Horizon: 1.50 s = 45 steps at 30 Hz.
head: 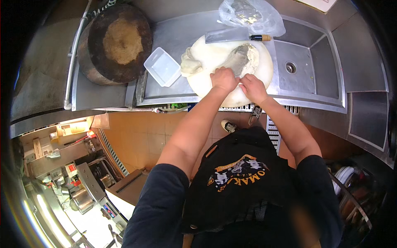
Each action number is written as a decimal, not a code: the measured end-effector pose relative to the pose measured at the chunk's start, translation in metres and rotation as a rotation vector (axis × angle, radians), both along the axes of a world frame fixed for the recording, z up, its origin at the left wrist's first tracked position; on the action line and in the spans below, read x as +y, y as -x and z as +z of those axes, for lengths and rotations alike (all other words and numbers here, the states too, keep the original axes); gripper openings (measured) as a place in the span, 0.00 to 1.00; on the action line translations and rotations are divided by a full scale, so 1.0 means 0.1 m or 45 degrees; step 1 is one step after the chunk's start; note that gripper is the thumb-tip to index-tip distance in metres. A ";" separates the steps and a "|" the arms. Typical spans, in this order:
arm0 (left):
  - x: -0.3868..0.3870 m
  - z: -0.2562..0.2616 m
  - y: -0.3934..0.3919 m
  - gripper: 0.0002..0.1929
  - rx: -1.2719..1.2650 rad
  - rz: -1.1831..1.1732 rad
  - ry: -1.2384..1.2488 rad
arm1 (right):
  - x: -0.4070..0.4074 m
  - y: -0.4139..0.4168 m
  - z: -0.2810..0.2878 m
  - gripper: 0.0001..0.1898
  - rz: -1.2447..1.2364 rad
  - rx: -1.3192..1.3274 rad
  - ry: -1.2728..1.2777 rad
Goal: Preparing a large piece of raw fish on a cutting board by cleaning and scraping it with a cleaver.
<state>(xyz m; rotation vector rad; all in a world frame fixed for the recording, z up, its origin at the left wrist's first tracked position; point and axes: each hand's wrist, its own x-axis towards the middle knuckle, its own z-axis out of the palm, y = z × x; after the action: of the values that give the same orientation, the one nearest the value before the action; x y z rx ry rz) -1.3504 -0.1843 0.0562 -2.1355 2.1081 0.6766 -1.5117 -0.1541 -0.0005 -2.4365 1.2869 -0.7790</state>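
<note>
A long piece of pale food with a grey surface (235,59) lies slantwise on a thick round white cutting board (214,90). Its exact kind is unclear; the right side shows a cream, lumpy layer. My left hand (224,80) grips its near end with curled fingers. Close beside it, my right hand (253,88) pinches the near right edge, and the fingertips partly hide what they hold. A second pale folded piece (189,63) rests at the board's left rim. Beyond the food, a Chinese cleaver (228,35) lies flat across the far edge, handle to the right.
A white plastic tub (162,66) stands left of the board. Behind the cleaver sits a clear plastic bag (251,15) with dark and yellowish contents. At right is a steel sink basin (296,62); at far left, a large round wooden chopping block (121,43).
</note>
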 end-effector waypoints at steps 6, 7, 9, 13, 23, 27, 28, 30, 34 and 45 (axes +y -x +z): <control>0.02 -0.07 0.01 0.20 -0.025 0.011 0.118 | -0.13 0.09 0.12 0.06 0.207 0.236 -0.105; 0.03 -0.10 0.00 0.20 -0.019 0.014 0.123 | -0.14 0.14 0.13 0.06 0.209 0.242 -0.100; 0.09 -0.19 -0.04 0.18 -0.004 0.037 0.278 | -0.15 0.33 0.18 0.05 0.376 0.377 -0.123; 0.16 -0.23 -0.12 0.15 0.218 0.000 0.404 | -0.34 1.70 0.39 0.08 -0.030 0.619 -0.257; 0.29 -0.34 0.22 0.16 0.290 0.090 0.687 | -0.92 2.19 3.30 0.07 -0.519 -1.048 0.968; 0.19 -0.35 0.37 0.15 0.352 0.233 0.644 | -1.50 1.33 2.67 0.09 -0.830 -0.483 1.225; 0.23 -0.38 0.33 0.15 0.329 0.267 0.630 | -1.64 1.01 2.26 0.19 -0.787 -0.376 0.410; 0.12 -0.31 0.42 0.14 0.395 0.198 0.659 | -1.95 1.07 0.92 0.29 -0.516 -0.027 0.169; 0.26 -0.41 0.25 0.14 0.404 0.278 0.629 | -1.04 0.45 0.57 0.19 0.301 0.113 -0.269; 0.14 -0.35 0.29 0.12 0.359 0.281 0.591 | -1.23 0.36 0.25 0.04 0.703 0.359 0.040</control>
<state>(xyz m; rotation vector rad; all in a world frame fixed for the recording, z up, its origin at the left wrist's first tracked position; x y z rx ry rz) -1.3796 -0.1698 0.0213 -2.6884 2.3848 0.5782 -1.5482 -0.2773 0.0240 -2.7969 0.6103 -0.3165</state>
